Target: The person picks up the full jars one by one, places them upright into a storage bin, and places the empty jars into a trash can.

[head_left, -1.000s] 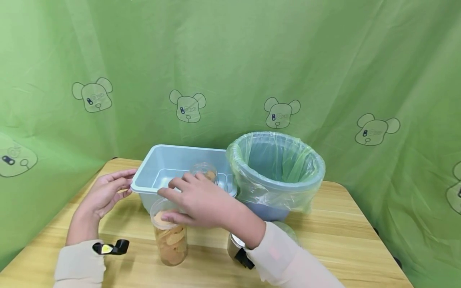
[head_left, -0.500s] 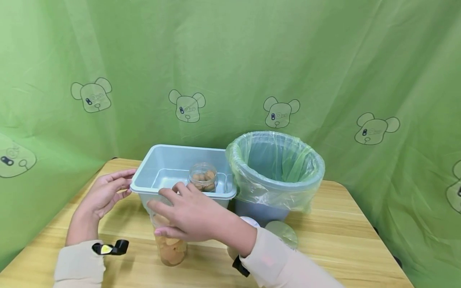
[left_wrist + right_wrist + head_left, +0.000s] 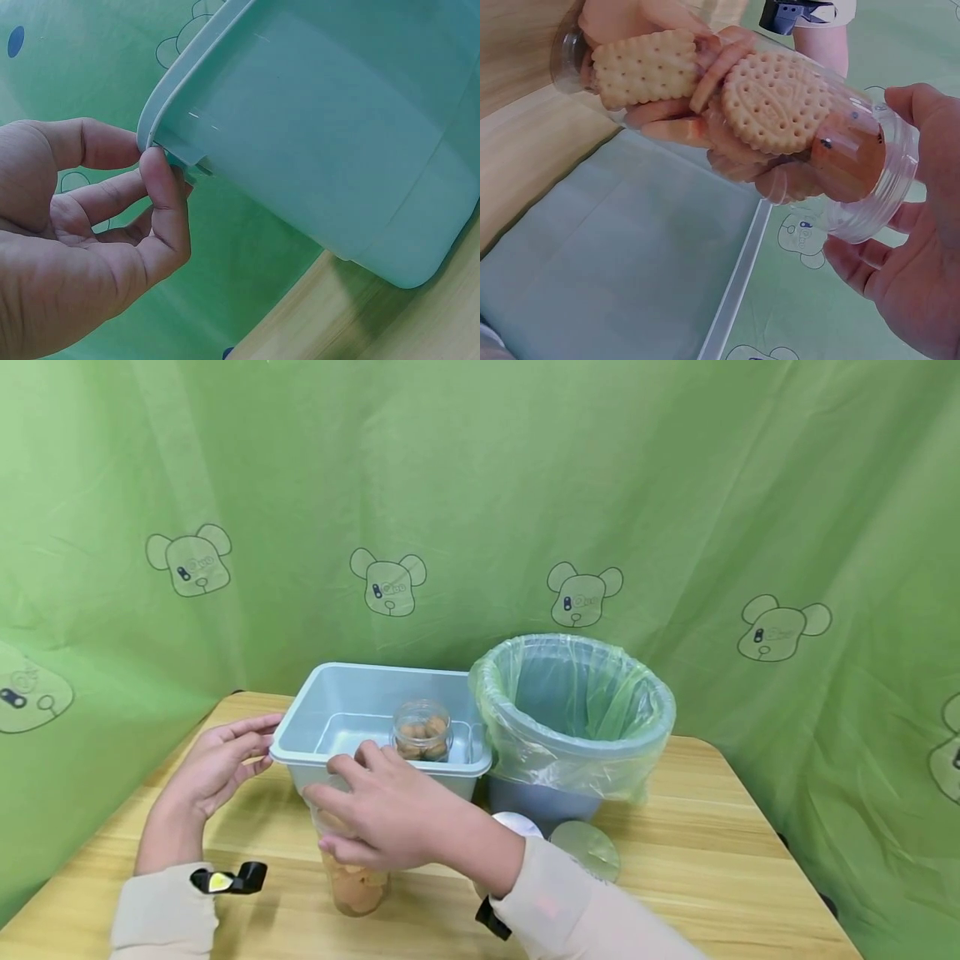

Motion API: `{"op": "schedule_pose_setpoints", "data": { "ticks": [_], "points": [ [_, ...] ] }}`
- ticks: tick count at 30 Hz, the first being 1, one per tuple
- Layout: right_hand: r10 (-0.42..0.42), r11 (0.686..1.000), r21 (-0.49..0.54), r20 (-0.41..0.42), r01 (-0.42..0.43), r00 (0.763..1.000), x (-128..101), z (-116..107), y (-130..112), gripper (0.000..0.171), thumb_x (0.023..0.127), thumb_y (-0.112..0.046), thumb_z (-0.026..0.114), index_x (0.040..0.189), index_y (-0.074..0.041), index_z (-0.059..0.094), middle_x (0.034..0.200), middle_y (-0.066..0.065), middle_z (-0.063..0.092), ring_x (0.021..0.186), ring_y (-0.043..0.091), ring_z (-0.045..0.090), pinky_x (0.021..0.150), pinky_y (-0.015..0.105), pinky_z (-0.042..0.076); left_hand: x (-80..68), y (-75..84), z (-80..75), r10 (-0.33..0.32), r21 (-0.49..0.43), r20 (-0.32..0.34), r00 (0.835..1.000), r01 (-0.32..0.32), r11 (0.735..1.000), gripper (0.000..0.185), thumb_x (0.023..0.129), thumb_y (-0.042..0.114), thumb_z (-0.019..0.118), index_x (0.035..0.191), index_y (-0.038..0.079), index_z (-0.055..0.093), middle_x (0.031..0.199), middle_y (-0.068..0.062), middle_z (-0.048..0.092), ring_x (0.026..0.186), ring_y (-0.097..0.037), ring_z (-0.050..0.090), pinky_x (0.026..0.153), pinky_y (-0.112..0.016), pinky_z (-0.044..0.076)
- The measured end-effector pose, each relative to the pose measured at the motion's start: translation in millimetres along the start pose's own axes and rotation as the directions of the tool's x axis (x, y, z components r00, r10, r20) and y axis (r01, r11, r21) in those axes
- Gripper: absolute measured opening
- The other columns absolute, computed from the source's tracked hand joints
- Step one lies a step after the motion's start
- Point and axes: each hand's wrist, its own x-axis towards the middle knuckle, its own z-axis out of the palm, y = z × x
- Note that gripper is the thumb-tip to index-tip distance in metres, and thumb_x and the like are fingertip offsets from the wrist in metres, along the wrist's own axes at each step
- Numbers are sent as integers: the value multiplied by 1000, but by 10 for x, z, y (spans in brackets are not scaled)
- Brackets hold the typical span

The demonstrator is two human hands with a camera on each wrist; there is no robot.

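Head view: jar (image 3: 357,892) stands upright on the desk (image 3: 720,827), just in front of the blue box (image 3: 375,689); the back of the right hand (image 3: 386,814) covers its neck. Right wrist view supplies that part: right grip closed around the ridged clear neck, thumb on one side, fingers on the other. Same view resolves the contents, including a rectangular biscuit (image 3: 646,67) and a round stamped biscuit (image 3: 776,101), indistinct from the head. Left hand (image 3: 217,764): head view gives only contact at the box's left side; left wrist view shows that grip pinching the rim at a corner. Head view alone shows a small jar (image 3: 422,703) of brown balls inside the box and the bag-lined bin (image 3: 577,743) beside it.
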Motion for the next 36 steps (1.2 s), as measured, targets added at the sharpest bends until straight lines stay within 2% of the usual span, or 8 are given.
{"op": "schedule_pose_setpoints", "data": {
  "ticks": [8, 16, 27, 36],
  "points": [
    [12, 999, 36, -14, -12, 1000, 17, -11, 6, 53, 91, -48, 57, 138, -23, 53, 115, 1, 55, 91, 21, 44, 74, 30, 37, -5, -5, -3, 3, -19, 6, 1000, -3, 1000, 28, 106, 6, 52, 125, 16, 71, 115, 4, 70, 92, -9, 64, 81, -26, 54],
    [24, 999, 34, 15, -24, 1000, 61, -15, -3, 55, 83, -53, 63, 131, -27, 57, 108, -1, 51, 86, 20, 40, 67, 28, 32, -4, -10, -2, 15, -26, 11, 1000, -15, 1000, 29, 106, 6, 52, 125, 16, 72, 115, 4, 70, 92, -9, 64, 80, -26, 54],
    [-24, 999, 43, 91, 20, 996, 70, -134, 5, 64, 81, -60, 65, 138, -31, 56, 112, -1, 52, 89, 19, 41, 62, 25, 34, 0, -9, -5, 0, -21, 11, 1000, 1, 1000, 28, 105, 6, 54, 125, 16, 72, 113, 5, 71, 92, -9, 65, 83, -27, 54],
    [-47, 999, 21, 85, 45, 995, 40, -237, -11, 66, 79, -60, 67, 137, -31, 57, 114, 0, 52, 89, 20, 41, 62, 26, 35, 4, -13, -4, 5, -18, 15, 1000, -5, 1000, 30, 105, 7, 55, 133, 8, 67, 113, 5, 71, 93, -9, 65, 83, -27, 55]
  ]
}}
